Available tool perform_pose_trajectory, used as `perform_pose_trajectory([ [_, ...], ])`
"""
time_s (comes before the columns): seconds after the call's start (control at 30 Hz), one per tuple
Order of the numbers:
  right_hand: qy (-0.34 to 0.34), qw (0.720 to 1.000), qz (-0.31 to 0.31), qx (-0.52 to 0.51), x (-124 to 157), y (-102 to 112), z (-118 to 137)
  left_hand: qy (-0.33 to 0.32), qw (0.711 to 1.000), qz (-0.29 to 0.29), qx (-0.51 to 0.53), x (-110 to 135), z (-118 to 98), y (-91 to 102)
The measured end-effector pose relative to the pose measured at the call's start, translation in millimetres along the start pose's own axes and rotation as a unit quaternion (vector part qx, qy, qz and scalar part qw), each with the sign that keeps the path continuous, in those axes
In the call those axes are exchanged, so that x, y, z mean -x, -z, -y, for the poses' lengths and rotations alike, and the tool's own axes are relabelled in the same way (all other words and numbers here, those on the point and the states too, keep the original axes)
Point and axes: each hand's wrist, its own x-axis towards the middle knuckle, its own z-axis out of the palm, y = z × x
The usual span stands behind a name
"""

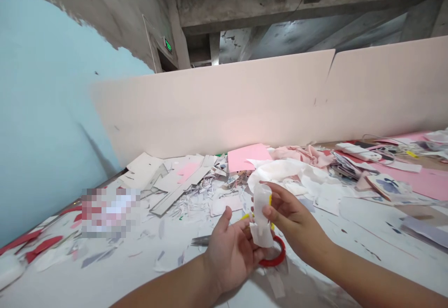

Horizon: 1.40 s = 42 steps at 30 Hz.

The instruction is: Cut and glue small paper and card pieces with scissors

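Your right hand (293, 220) is curled, with its fingers and thumb pinching the top of a limp piece of white paper (262, 218). Your left hand (231, 257) lies open, palm up, with its thumb raised and its fingers reaching under the paper's lower end. The paper stands between your hands, held up just above the table (367, 233).

Small yellow bits (270, 200) show at both edges of the paper, partly hidden by it and by your fingers. Directly below the paper, a red ring (273, 256) sits close under your hands. Left of the paper, a pointed metal tool (200, 240), possibly scissors, pokes out from behind your left hand.

Beyond the paper lies a crumpled white sheet (290, 175), and past it a pink card (248, 157) and crumpled pink cloth (301, 155). To the far right of the paper are a card with a blue flower (388, 186) and a white device with cables (357, 151). To its left are heaped paper scraps (185, 191), and further left is a blurred patch. Behind everything stands a pale pink board (210, 107).
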Motion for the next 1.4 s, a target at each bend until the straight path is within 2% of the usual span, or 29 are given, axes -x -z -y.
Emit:
perform_pose_trajectory([
  [0.13, 0.042, 0.999, -0.022, 0.011, 2.5, -1.1, 1.8, 0.003, 1.0, -0.005, -0.01, 0.0, 0.1, -1.7],
  [0.37, -0.013, 0.998, -0.063, -0.019, -2.0, -3.1, 5.1, -0.005, 1.0, -0.016, -0.015, 0.5, 0.3, -0.6],
  [0.57, -0.017, 0.997, -0.061, -0.053, -2.5, -2.0, 7.1, -0.006, 1.0, -0.007, -0.015, 0.7, -0.9, -0.9],
  [0.93, -0.09, 0.983, -0.056, -0.149, -8.6, -2.0, 7.1, 0.0, 1.0, 0.01, 0.011, 6.1, -1.8, 0.3],
  [1.1, -0.122, 0.972, -0.101, -0.174, -8.1, -2.5, 10.5, -0.015, 1.0, 0.01, -0.023, 9.7, -3.6, 2.6],
  [1.27, -0.07, 0.983, -0.091, -0.141, -5.4, 0.9, 10.6, -0.018, 0.999, 0.002, -0.037, 9.5, -2.8, 0.9],
  [1.4, -0.054, 0.986, -0.066, -0.142, -4.4, 1.8, 10.1, -0.014, 0.999, 0.001, -0.046, 10.3, -1.8, -0.9],
])
